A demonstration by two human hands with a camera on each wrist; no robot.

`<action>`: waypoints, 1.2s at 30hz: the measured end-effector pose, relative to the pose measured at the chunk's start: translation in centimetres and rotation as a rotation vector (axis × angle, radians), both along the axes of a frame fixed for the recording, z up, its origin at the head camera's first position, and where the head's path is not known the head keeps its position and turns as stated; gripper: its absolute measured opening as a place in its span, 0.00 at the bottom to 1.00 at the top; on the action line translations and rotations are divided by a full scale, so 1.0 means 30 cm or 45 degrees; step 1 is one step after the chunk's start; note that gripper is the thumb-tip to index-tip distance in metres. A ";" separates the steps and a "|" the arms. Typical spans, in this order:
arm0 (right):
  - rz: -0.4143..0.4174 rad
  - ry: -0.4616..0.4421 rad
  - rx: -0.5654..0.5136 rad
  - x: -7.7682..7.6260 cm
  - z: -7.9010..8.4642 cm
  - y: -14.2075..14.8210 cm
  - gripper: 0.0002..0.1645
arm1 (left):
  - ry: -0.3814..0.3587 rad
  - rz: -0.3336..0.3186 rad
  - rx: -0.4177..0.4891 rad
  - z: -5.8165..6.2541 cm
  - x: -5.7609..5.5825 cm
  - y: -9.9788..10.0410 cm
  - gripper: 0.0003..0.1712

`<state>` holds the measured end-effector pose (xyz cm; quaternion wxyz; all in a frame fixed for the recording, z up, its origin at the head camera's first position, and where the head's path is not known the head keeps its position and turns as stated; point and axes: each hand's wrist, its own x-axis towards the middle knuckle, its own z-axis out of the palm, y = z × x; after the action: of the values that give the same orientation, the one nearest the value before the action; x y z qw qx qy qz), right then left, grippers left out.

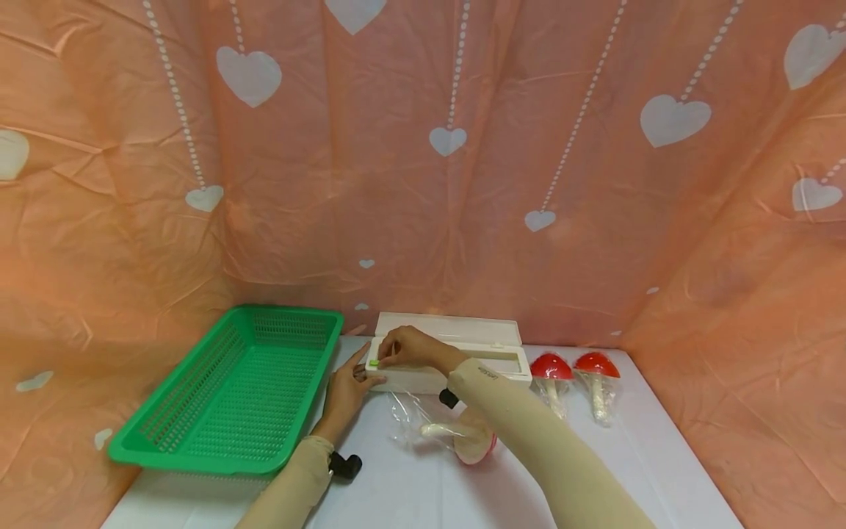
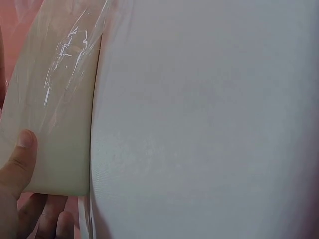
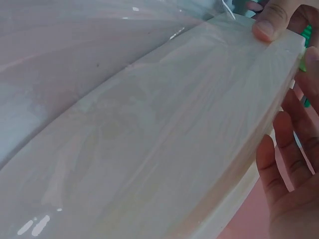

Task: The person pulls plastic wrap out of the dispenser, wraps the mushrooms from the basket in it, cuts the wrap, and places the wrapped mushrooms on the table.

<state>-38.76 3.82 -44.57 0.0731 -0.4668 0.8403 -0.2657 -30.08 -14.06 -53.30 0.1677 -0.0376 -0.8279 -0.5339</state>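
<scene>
A long white cling film dispenser (image 1: 416,380) stands at the back of the table with its lid (image 1: 449,328) raised. Its left end is gripped by my left hand (image 1: 345,397), thumb on the front face and fingers around the end. Bent over the top left corner, my right hand (image 1: 415,347) has its fingertips at a small green slider (image 1: 374,363) and seems to pinch it. Clear film (image 2: 70,55) hangs down the front face. Before the dispenser lies a toy mushroom (image 1: 477,444), stem to the left, with film around it.
Left of the dispenser sits a green plastic basket (image 1: 264,464). Two red-capped mushrooms (image 1: 551,367) wrapped in clear film lie to the right. An orange curtain with white hearts (image 1: 396,220) encloses the white table (image 1: 410,499) at the back and sides.
</scene>
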 end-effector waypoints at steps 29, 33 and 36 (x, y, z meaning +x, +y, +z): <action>-0.014 -0.087 0.020 0.024 0.019 -0.009 0.07 | 0.042 -0.013 -0.171 0.023 -0.004 -0.012 0.42; -0.024 -0.108 0.039 0.023 0.017 -0.003 0.08 | 0.051 -0.021 -0.166 0.020 -0.005 -0.012 0.42; -0.026 -0.072 0.080 0.018 0.016 0.008 0.09 | 0.057 -0.030 -0.166 0.019 -0.004 -0.014 0.42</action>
<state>-38.20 4.05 -44.08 0.1087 -0.4480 0.8505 -0.2531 -30.20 -14.47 -52.73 0.1771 -0.0702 -0.8564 -0.4798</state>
